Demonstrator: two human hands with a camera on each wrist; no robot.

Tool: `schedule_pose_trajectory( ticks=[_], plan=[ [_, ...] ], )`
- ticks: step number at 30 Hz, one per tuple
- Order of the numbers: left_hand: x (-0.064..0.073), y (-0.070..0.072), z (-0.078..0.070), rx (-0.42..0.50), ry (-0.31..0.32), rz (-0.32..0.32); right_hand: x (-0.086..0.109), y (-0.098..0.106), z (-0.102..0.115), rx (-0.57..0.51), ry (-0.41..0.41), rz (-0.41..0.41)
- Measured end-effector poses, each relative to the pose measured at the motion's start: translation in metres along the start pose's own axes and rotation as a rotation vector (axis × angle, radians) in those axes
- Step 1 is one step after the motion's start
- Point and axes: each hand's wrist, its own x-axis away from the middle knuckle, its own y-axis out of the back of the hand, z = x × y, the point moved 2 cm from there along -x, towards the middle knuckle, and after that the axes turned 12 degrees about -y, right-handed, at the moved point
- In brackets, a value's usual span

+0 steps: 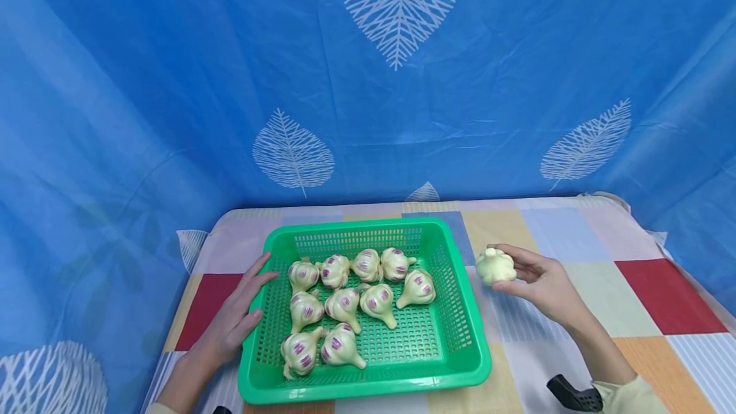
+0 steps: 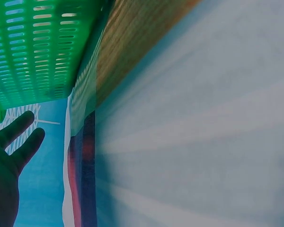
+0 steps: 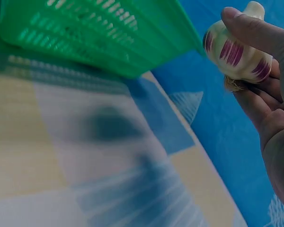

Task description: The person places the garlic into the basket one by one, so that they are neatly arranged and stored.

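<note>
A green plastic basket (image 1: 368, 393) with slotted walls stands on the table and holds several garlic bulbs (image 1: 343, 306) with purple streaks. My right hand (image 1: 540, 283) grips one garlic bulb (image 1: 496, 266) above the table, just right of the basket. In the right wrist view the thumb lies over this bulb (image 3: 236, 52), with fingers curled beneath it and its root tuft showing. At the basket's left rim, my left hand (image 1: 230, 321) has its fingers extended along the edge and holds nothing. The left wrist view shows the fingers (image 2: 26, 149) spread near the slotted basket wall (image 2: 38, 52).
A patchwork-checked cloth (image 1: 581, 299) covers the table, reaching past the basket on both sides. Blue curtain fabric (image 1: 368, 114) with white leaf prints hangs behind and at the sides. A black strap piece (image 1: 574, 395) sits by the right wrist.
</note>
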Motion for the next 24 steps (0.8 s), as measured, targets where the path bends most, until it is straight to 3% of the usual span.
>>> schedule_pose_trajectory(
  ticks=[11,24],
  plan=[
    [-0.002,0.000,-0.003,-0.005,-0.028,-0.001,0.005,-0.024,0.038,-0.016,0.107,0.135],
    [-0.001,0.000,-0.002,-0.006,-0.023,-0.008,-0.003,-0.058,0.067,0.055,0.142,0.319]
  ],
)
